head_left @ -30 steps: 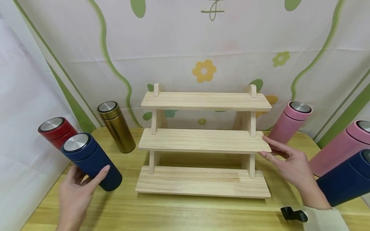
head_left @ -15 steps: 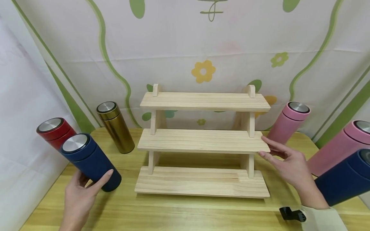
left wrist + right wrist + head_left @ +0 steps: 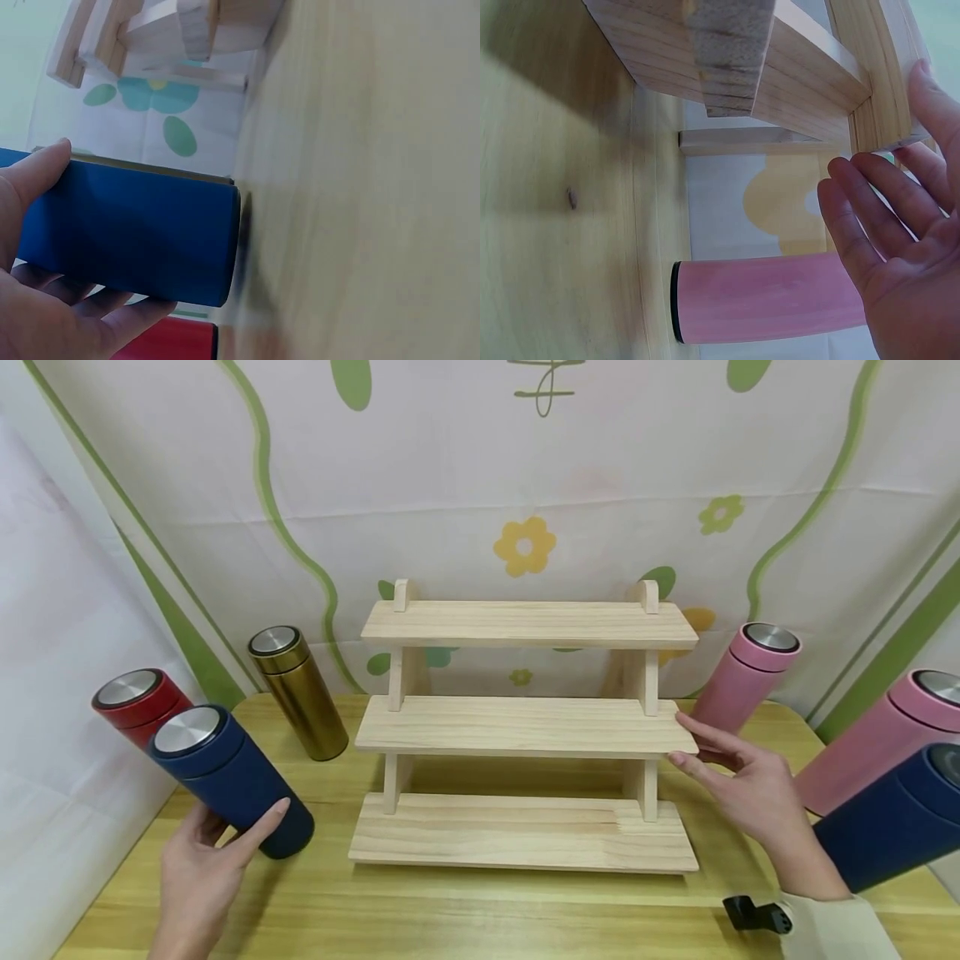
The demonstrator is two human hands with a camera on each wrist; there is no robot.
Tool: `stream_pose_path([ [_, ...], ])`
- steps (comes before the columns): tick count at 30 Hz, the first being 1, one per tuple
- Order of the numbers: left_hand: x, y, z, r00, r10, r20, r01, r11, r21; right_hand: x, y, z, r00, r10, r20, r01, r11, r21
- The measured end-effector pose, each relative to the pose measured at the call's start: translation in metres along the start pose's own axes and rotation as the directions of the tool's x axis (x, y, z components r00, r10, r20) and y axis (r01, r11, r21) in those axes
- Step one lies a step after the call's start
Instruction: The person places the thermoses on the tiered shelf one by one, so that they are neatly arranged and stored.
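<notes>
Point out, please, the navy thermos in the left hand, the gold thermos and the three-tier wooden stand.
Navy thermos (image 3: 238, 781), head view: middle of its body.
Gold thermos (image 3: 300, 700), head view: middle of its body.
Three-tier wooden stand (image 3: 527, 724), head view: its middle board.

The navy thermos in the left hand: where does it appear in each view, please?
Head: the navy thermos is at the lower left, in the left hand.
Left wrist: left side, around mid-height.
Right wrist: not in it.
Shared landmark: the wooden three-tier stand, in all views.

A cream sleeve (image 3: 836, 931) covers the right forearm (image 3: 810, 864), with a small, angular black fitting (image 3: 767, 919) beside it.
</notes>
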State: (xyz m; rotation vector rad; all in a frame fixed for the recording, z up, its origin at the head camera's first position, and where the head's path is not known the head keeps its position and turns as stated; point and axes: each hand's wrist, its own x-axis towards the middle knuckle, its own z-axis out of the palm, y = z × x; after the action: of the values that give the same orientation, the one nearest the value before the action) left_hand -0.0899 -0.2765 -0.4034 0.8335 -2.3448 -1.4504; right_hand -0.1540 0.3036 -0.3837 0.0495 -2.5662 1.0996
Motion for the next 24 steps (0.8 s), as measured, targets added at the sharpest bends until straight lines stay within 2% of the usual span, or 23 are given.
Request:
stream_pose_path([
  [5,-0.003,0.009,-0.003,1.0,-0.006,-0.002,0.006,1.0,0.006,0.0,-0.002,-0.001,1.0,0.0,0.007,0.0,1.0,0.009],
  [12,-0.008,0.025,-0.007,0.999,0.034,0.026,-0.034,0.999,0.006,-0.001,-0.004,-0.002,1.0,0.014,0.017,-0.015,1.0,0.006],
  [24,-0.022,0.046,-0.01,0.997,0.069,0.038,-0.07,0.997,0.017,-0.002,-0.003,-0.001,1.0,0.022,0.016,-0.023,1.0,0.017],
])
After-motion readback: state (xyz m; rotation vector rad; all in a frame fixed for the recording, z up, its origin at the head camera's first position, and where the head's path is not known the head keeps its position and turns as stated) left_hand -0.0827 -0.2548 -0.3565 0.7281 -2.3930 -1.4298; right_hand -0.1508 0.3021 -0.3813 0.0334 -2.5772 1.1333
